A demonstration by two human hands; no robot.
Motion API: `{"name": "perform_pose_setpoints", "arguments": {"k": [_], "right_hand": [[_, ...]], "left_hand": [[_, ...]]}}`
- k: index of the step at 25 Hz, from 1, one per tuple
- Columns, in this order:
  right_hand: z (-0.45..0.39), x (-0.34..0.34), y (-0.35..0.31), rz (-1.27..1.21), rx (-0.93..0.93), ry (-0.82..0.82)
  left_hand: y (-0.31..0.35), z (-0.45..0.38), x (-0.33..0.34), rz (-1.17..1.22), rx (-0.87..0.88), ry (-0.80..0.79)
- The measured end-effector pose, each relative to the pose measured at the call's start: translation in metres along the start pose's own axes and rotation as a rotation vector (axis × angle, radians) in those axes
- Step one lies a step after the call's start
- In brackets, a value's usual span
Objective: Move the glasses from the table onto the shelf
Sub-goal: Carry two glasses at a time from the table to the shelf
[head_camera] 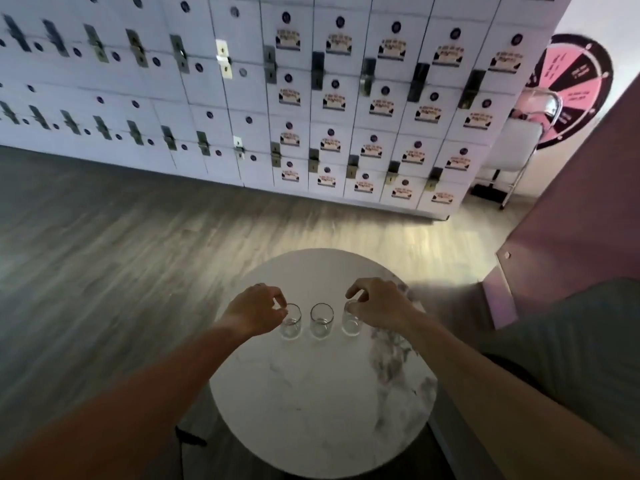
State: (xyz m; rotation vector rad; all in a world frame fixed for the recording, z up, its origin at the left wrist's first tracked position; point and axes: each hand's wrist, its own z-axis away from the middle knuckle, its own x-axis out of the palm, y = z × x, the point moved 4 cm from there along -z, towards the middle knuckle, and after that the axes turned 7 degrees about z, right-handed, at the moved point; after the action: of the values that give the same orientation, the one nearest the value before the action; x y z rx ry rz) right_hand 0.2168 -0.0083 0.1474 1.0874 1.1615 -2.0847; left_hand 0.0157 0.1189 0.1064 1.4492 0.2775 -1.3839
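On the round white marbled table (322, 403), nearest the wearer: bare top with grey veining toward its right edge. Across the far half of the table: three clear glasses, upright, in a row, close beside one another but apart. Left glass (291, 322): left hand (256, 311) over its rim, fingers (280, 303) curled and pinching the rim. Middle glass (321, 320): untouched, between the two hands. Right glass (350, 320): right hand (377, 303) over it, fingers (355, 293) bent down around the rim; grip appears closed on the glass, though blur hides the exact contact. All three glasses stand with their bases on the table. Right of the table: grey upholstered seat (568, 334). Beyond the table: grey wood-grain floor (138, 237). Farther beyond the table: wall of white lockers (311, 98). Beyond the table to the right: pink-and-black wheel (571, 88), folding chair (519, 143) in front of it
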Motion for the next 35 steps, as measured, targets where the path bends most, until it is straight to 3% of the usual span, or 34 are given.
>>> {"name": "perform_pose_setpoints", "arguments": {"k": [12,22,28,35], "right_hand": [[-0.089,0.139,0.034,0.000,0.192,-0.195],[-0.103,0.171,0.044,-0.011,0.115,0.022],[-0.089,0.132,0.025,-0.031,0.036,0.124],[-0.055,-0.005,0.009,-0.011,0.057,0.369]], "left_hand": [[-0.085,-0.079,0.101,0.073,0.019,-0.226],[-0.090,-0.091,0.120,0.134,0.129,-0.097],[-0.061,-0.097,0.071,0.130,0.241,-0.039],[0.046,-0.120,-0.032,0.123,0.444,0.150]]}}
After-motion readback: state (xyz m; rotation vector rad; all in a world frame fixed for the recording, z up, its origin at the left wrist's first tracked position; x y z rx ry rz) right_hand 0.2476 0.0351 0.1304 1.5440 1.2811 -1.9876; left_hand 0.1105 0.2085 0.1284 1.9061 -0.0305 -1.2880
